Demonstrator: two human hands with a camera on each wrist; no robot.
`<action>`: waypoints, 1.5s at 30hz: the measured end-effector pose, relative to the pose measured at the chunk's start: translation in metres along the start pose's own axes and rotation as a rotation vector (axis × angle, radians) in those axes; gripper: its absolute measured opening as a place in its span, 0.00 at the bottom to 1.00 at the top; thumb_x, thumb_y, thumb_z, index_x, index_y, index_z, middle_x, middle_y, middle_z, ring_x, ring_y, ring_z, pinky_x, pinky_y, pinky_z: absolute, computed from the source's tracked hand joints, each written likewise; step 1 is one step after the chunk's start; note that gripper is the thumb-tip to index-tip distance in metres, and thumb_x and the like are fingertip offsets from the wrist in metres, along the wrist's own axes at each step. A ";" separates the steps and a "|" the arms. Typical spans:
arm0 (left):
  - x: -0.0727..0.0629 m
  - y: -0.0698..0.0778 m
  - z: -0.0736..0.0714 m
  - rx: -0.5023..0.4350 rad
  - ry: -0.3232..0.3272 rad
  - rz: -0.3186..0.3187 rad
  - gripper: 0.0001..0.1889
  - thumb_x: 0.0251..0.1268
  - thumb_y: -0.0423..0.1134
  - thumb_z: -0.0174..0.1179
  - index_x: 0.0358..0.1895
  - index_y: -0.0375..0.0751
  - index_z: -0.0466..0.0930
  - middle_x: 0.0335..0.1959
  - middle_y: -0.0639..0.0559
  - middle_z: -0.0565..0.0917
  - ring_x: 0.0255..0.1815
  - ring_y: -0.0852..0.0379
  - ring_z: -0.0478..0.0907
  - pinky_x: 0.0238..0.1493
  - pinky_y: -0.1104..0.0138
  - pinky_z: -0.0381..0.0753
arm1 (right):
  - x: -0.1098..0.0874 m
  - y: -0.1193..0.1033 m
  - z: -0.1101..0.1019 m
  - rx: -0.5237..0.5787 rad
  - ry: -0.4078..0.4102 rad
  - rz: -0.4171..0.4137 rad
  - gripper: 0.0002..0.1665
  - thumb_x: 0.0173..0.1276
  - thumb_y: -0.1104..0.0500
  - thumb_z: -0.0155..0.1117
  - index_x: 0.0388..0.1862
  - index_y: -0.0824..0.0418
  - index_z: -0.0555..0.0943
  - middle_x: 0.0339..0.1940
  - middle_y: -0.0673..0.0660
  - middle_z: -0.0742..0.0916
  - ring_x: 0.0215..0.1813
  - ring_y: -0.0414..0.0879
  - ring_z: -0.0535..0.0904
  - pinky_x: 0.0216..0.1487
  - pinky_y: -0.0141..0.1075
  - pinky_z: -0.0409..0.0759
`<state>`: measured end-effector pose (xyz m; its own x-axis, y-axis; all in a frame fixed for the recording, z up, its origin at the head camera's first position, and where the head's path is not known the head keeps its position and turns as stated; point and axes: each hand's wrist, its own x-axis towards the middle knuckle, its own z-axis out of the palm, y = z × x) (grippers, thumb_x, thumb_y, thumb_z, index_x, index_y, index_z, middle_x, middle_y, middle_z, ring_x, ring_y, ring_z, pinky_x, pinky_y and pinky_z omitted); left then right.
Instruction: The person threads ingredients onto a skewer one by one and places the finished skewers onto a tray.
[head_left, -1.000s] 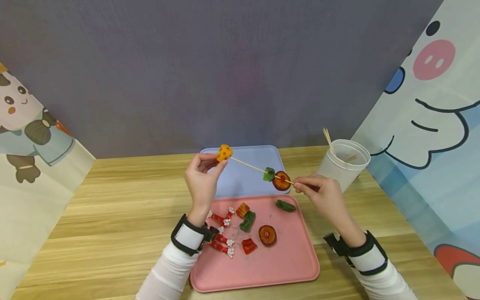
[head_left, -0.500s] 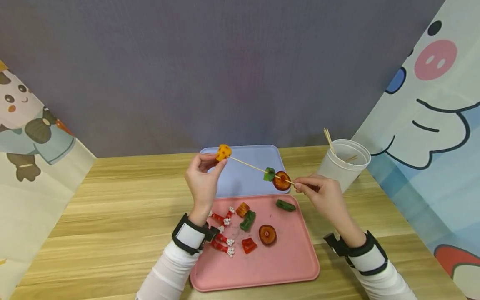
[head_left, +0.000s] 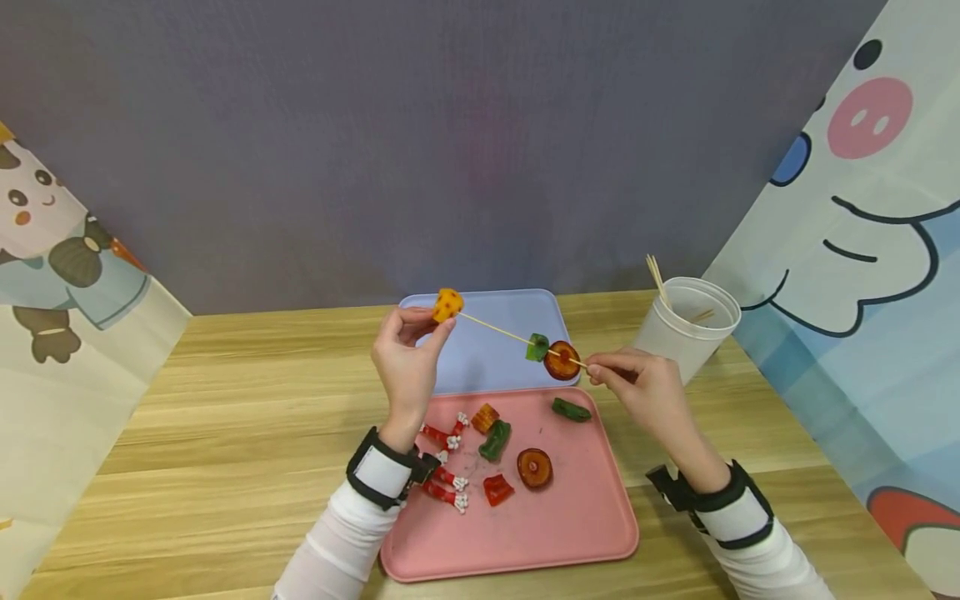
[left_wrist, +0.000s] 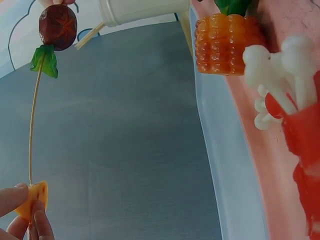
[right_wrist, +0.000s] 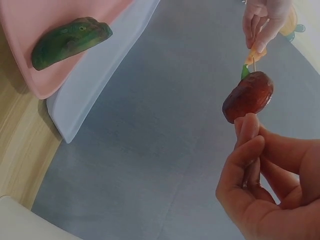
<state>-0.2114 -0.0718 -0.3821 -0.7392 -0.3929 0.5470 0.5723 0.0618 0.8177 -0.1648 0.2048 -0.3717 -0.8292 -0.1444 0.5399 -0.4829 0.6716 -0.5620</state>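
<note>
Holding 1 wooden skewer (head_left: 495,328) in midair over the blue tray (head_left: 487,367), tilted so its left end is higher. Threaded on it near the right end: 1 green pepper piece (head_left: 536,347) and 1 brown mushroom cap (head_left: 561,369), side by side. Left end meets 1 spotted yellow chunk (head_left: 448,305); can't tell how deep it goes.

Left hand (head_left: 401,358) is raised, thumb and fingers pinching that chunk. Right hand (head_left: 641,383) points left, pinching the skewer just past the mushroom cap. Both forearms come up from the bottom edge, angled inward, 1 strap per wrist.

Below, the pink tray (head_left: 555,533) has 1 corn chunk (head_left: 485,418), 2 green peppers (head_left: 495,441), 1 loose mushroom (head_left: 535,468), 1 red piece (head_left: 497,490) and several white-tipped red sticks (head_left: 442,493), partly behind the left wrist so no solid count. Right side: 1 white cup (head_left: 678,342) with spare sticks (head_left: 657,279), too bunched to count.
</note>
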 end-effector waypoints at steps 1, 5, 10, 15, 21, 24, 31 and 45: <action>0.000 0.000 0.000 -0.001 0.003 -0.002 0.14 0.46 0.25 0.71 0.34 0.22 0.77 0.37 0.34 0.79 0.34 0.46 0.84 0.40 0.66 0.84 | 0.000 0.000 0.000 -0.003 0.001 0.000 0.05 0.56 0.69 0.69 0.33 0.64 0.87 0.24 0.53 0.87 0.27 0.36 0.80 0.27 0.20 0.75; -0.001 0.001 0.001 -0.002 0.011 -0.004 0.14 0.46 0.28 0.72 0.33 0.25 0.77 0.37 0.38 0.79 0.34 0.51 0.83 0.40 0.68 0.83 | 0.001 0.000 0.001 -0.008 0.008 -0.005 0.05 0.56 0.69 0.70 0.32 0.64 0.87 0.24 0.53 0.87 0.26 0.37 0.81 0.27 0.19 0.75; -0.001 0.002 0.002 0.016 0.033 0.055 0.13 0.46 0.24 0.71 0.32 0.22 0.76 0.37 0.34 0.77 0.34 0.43 0.82 0.41 0.63 0.84 | -0.001 -0.001 0.004 -0.024 0.006 0.000 0.05 0.55 0.68 0.71 0.32 0.63 0.88 0.23 0.52 0.87 0.26 0.36 0.80 0.27 0.19 0.74; -0.002 0.004 0.004 0.022 0.070 0.091 0.12 0.45 0.23 0.71 0.31 0.20 0.76 0.34 0.32 0.76 0.33 0.43 0.81 0.40 0.63 0.84 | -0.003 -0.003 0.006 -0.049 -0.003 -0.001 0.05 0.54 0.67 0.72 0.32 0.62 0.88 0.23 0.51 0.86 0.25 0.34 0.79 0.25 0.21 0.74; 0.002 0.001 0.000 -0.108 -0.006 -0.039 0.15 0.47 0.26 0.71 0.33 0.22 0.74 0.42 0.33 0.80 0.38 0.51 0.83 0.43 0.69 0.83 | -0.004 -0.002 0.007 -0.029 0.012 -0.023 0.06 0.53 0.69 0.72 0.31 0.63 0.88 0.23 0.52 0.86 0.25 0.35 0.80 0.25 0.21 0.74; 0.006 0.000 -0.004 -0.191 -0.078 -0.126 0.16 0.48 0.25 0.70 0.35 0.22 0.71 0.47 0.33 0.80 0.41 0.52 0.83 0.44 0.69 0.82 | -0.004 -0.001 0.007 -0.018 0.020 -0.026 0.06 0.53 0.70 0.71 0.31 0.64 0.88 0.23 0.52 0.87 0.26 0.34 0.80 0.26 0.20 0.75; 0.014 0.002 -0.012 -0.328 -0.222 -0.225 0.21 0.50 0.18 0.64 0.50 0.23 0.71 0.46 0.43 0.80 0.40 0.57 0.80 0.45 0.71 0.81 | -0.004 0.000 0.003 -0.019 0.016 -0.025 0.06 0.53 0.69 0.72 0.31 0.63 0.88 0.22 0.51 0.86 0.26 0.33 0.79 0.26 0.20 0.75; 0.014 -0.005 -0.012 -0.457 -0.391 -0.381 0.12 0.55 0.20 0.61 0.42 0.35 0.83 0.39 0.50 0.81 0.37 0.58 0.76 0.41 0.72 0.81 | -0.004 -0.004 0.000 -0.032 0.010 -0.063 0.08 0.51 0.73 0.71 0.30 0.64 0.88 0.25 0.53 0.87 0.27 0.37 0.81 0.27 0.18 0.75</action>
<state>-0.2202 -0.0884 -0.3804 -0.9417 0.0529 0.3324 0.2772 -0.4385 0.8549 -0.1598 0.2027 -0.3721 -0.7943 -0.1798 0.5803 -0.5248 0.6843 -0.5062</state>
